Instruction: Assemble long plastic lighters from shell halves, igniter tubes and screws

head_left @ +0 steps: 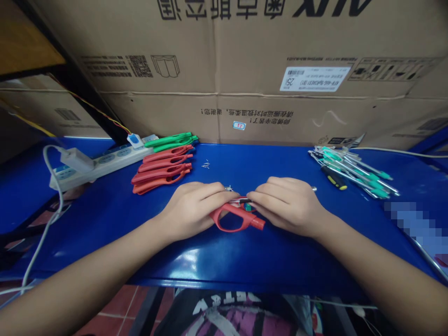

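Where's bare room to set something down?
Beyond your left hand and right hand, blue tabletop is bare between small white slivers and piled silver-and-green rods. A bare strip runs between the held red plastic handle and front edge. Back left, red looped handles, green handles and white power strip crowd it.

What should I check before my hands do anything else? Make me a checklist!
1. Red casing held: ok, in your left hand.
2. Right hand free: cannot tell, curled fingers beside the casing hide what's beneath.
3. Everything seated inside: cannot tell, fingers cover it.
4. Black-and-yellow tool handle in hand: not ok, lying by the silver-and-green pieces.
5. Tiny loose bits on the table: ok, right of the stacked red casings.
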`<state>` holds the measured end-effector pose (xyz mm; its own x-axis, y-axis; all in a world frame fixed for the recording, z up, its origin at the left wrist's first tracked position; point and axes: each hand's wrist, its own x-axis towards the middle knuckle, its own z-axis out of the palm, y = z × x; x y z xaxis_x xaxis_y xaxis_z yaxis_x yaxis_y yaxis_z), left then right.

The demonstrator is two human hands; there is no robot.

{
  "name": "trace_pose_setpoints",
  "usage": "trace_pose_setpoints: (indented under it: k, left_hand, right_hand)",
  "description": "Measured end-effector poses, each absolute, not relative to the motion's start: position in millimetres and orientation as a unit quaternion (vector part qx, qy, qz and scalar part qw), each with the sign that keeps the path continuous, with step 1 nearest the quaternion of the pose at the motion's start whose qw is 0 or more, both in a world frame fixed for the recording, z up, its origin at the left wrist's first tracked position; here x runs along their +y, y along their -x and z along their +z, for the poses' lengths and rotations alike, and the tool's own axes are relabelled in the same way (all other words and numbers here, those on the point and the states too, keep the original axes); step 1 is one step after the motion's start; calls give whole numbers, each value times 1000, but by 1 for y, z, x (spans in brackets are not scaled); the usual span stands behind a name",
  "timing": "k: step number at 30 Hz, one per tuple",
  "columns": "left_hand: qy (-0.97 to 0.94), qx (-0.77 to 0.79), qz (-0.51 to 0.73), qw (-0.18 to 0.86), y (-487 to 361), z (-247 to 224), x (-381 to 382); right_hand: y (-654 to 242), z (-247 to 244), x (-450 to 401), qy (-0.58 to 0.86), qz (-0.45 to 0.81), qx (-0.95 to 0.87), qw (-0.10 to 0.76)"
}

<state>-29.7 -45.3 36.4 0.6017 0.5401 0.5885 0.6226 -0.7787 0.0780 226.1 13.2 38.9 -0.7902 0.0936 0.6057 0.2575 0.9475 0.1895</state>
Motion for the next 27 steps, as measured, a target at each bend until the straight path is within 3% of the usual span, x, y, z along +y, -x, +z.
trace_pose_setpoints:
  k: [8, 12, 16, 27]
  left_hand:
    - [760, -426, -337, -357, 16, 42, -42]
    - [711, -427, -316, -461, 14, 43, -41]
    - [726, -438, -323, -421, 16, 41, -41]
    - [899, -316, -299, -50, 28, 37, -44]
  right_hand:
    - [-226, 40, 13, 94, -154, -937, 299]
    - [-225, 41, 12, 80, -158, -938, 297]
    - [-225, 40, 12, 76, -170, -936, 299]
    - [-225, 39, 12, 84, -147, -940, 297]
